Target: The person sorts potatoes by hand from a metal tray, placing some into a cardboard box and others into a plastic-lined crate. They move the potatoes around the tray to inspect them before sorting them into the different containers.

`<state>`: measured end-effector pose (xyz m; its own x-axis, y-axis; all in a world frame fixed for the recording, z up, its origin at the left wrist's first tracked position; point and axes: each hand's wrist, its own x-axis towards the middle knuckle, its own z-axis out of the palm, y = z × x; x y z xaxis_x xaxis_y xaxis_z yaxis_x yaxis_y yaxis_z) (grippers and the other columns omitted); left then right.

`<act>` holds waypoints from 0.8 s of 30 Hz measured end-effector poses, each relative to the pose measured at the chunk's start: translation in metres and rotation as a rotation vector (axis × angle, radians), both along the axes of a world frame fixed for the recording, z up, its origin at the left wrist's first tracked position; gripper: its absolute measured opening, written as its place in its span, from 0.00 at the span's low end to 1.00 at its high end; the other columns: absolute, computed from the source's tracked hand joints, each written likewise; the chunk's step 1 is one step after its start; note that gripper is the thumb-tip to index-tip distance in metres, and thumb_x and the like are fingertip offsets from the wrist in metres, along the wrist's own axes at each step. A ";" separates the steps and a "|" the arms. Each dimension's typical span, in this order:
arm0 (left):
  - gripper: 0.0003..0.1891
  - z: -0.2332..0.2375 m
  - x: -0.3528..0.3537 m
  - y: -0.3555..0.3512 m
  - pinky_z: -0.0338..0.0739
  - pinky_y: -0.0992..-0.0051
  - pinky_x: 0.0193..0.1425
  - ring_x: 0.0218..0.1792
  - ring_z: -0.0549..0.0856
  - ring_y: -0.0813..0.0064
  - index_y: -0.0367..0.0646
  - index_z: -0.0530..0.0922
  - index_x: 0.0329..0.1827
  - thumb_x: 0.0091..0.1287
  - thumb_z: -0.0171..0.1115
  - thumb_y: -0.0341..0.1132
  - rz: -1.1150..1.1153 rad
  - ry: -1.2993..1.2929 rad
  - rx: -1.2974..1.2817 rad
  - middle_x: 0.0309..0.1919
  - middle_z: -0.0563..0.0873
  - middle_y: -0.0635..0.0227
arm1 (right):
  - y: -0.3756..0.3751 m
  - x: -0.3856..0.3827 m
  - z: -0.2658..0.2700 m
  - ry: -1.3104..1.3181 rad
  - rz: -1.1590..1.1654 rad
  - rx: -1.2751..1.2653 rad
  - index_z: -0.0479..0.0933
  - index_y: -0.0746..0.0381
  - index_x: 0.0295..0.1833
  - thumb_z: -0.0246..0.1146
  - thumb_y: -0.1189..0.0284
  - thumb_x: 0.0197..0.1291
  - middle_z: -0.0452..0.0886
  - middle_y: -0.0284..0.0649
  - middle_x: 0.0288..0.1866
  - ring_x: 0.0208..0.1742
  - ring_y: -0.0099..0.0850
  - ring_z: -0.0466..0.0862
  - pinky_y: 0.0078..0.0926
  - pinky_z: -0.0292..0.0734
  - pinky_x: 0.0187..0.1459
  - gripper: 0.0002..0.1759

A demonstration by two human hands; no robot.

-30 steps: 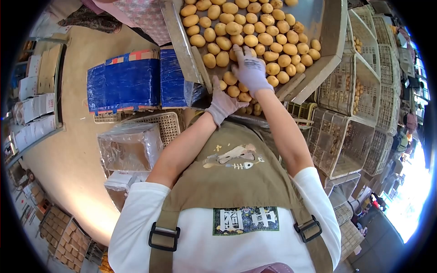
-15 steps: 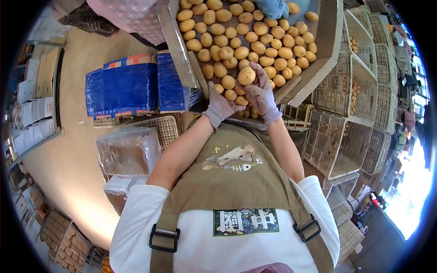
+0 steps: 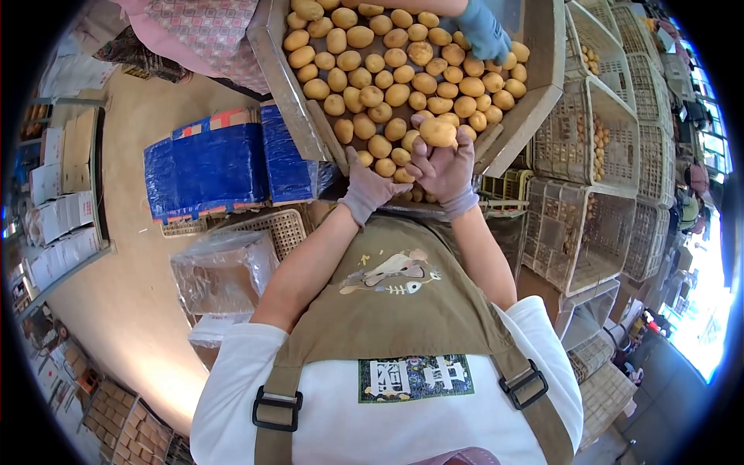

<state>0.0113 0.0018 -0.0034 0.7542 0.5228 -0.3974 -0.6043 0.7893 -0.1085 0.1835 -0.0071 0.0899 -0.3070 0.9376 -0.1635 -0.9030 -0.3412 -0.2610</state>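
Many yellow potatoes (image 3: 397,95) lie spread over a tray with raised wooden edges (image 3: 515,133). My right hand (image 3: 446,167), in a pale glove, holds one larger potato (image 3: 438,132) at its fingertips, palm turned up, above the near edge. My left hand (image 3: 368,184), gloved alike, rests at the tray's near left corner beside several potatoes, its thumb and fingers apart and nothing held. A co-worker's blue-gloved hand (image 3: 484,35) reaches among the potatoes at the far right of the tray; what it touches is partly hidden.
Blue-wrapped boxes (image 3: 208,167) and a plastic-wrapped carton (image 3: 221,271) stand at the left. Stacked plastic crates (image 3: 562,139), some with potatoes, line the right side. A co-worker in a pink patterned garment (image 3: 205,35) is at the far left of the tray. Shelves (image 3: 70,178) stand further left.
My right hand has turned palm up with the potato in it. The co-worker's blue-gloved hand has come further in over the tray. The view has shifted slightly.
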 end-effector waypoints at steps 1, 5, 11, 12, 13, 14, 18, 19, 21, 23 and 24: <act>0.53 0.000 0.000 0.000 0.60 0.27 0.71 0.79 0.61 0.47 0.56 0.50 0.84 0.63 0.31 0.83 0.009 -0.030 -0.013 0.81 0.58 0.60 | -0.001 0.001 -0.001 -0.004 -0.006 -0.002 0.67 0.62 0.71 0.48 0.44 0.68 0.80 0.43 0.45 0.23 0.30 0.69 0.31 0.67 0.34 0.38; 0.54 -0.004 0.001 -0.002 0.60 0.27 0.70 0.79 0.62 0.48 0.57 0.50 0.84 0.62 0.33 0.83 0.032 -0.042 0.020 0.81 0.58 0.60 | 0.000 0.001 0.001 0.006 -0.032 -0.008 0.67 0.61 0.71 0.49 0.48 0.67 0.81 0.44 0.46 0.27 0.32 0.70 0.33 0.68 0.37 0.36; 0.54 -0.023 -0.001 -0.004 0.58 0.26 0.71 0.80 0.61 0.50 0.57 0.50 0.84 0.61 0.35 0.84 0.063 -0.379 -0.045 0.82 0.57 0.62 | -0.005 -0.004 0.006 -0.029 -0.123 -0.039 0.65 0.55 0.73 0.56 0.66 0.60 0.76 0.53 0.65 0.39 0.37 0.74 0.38 0.74 0.49 0.33; 0.54 -0.017 0.000 -0.003 0.59 0.26 0.71 0.80 0.60 0.50 0.57 0.51 0.84 0.61 0.35 0.84 0.052 -0.254 -0.041 0.82 0.57 0.62 | -0.005 -0.006 0.010 -0.059 -0.156 -0.060 0.65 0.54 0.73 0.56 0.69 0.60 0.75 0.53 0.66 0.39 0.37 0.75 0.39 0.75 0.50 0.33; 0.54 -0.012 0.001 -0.002 0.59 0.26 0.71 0.80 0.60 0.50 0.57 0.51 0.84 0.61 0.35 0.84 0.041 -0.129 -0.036 0.82 0.57 0.62 | -0.006 -0.009 0.015 -0.089 -0.189 -0.081 0.64 0.53 0.73 0.56 0.72 0.59 0.74 0.53 0.67 0.39 0.36 0.75 0.41 0.76 0.52 0.33; 0.55 -0.007 0.002 -0.002 0.59 0.26 0.70 0.80 0.60 0.50 0.57 0.51 0.84 0.61 0.35 0.84 0.031 -0.003 -0.031 0.82 0.57 0.62 | -0.005 -0.015 0.023 -0.119 -0.221 -0.102 0.64 0.52 0.73 0.56 0.75 0.59 0.73 0.53 0.69 0.39 0.36 0.75 0.42 0.77 0.53 0.34; 0.55 -0.005 0.001 -0.002 0.61 0.28 0.69 0.79 0.61 0.50 0.57 0.53 0.83 0.59 0.35 0.85 0.013 0.012 -0.024 0.81 0.59 0.63 | -0.006 -0.022 0.035 -0.338 -0.263 -0.128 0.66 0.49 0.73 0.59 0.69 0.65 0.73 0.46 0.62 0.40 0.32 0.75 0.37 0.76 0.50 0.30; 0.55 -0.006 0.001 -0.001 0.60 0.28 0.70 0.79 0.61 0.50 0.57 0.52 0.83 0.59 0.35 0.85 0.013 -0.032 -0.012 0.81 0.59 0.63 | -0.008 -0.019 0.028 -0.365 -0.256 -0.139 0.67 0.50 0.72 0.58 0.64 0.68 0.75 0.45 0.58 0.37 0.31 0.75 0.35 0.77 0.47 0.27; 0.55 -0.002 0.001 0.000 0.57 0.28 0.71 0.80 0.60 0.49 0.57 0.53 0.83 0.60 0.35 0.85 0.014 -0.047 -0.005 0.82 0.58 0.64 | -0.010 -0.007 0.011 -0.266 -0.136 -0.077 0.68 0.52 0.71 0.56 0.55 0.72 0.77 0.42 0.49 0.32 0.28 0.74 0.32 0.76 0.41 0.26; 0.54 0.003 0.001 -0.002 0.54 0.28 0.73 0.80 0.58 0.49 0.56 0.53 0.83 0.61 0.34 0.83 0.008 0.007 -0.015 0.82 0.58 0.64 | -0.008 0.011 0.002 -0.016 0.086 0.072 0.70 0.53 0.69 0.53 0.48 0.74 0.79 0.39 0.39 0.26 0.26 0.72 0.30 0.74 0.36 0.27; 0.53 0.004 0.001 -0.003 0.52 0.28 0.73 0.80 0.58 0.49 0.56 0.53 0.83 0.62 0.34 0.83 0.019 0.045 0.010 0.82 0.58 0.65 | -0.012 0.012 0.005 -0.089 0.034 -0.001 0.70 0.54 0.68 0.52 0.47 0.74 0.78 0.38 0.37 0.24 0.26 0.70 0.29 0.72 0.33 0.28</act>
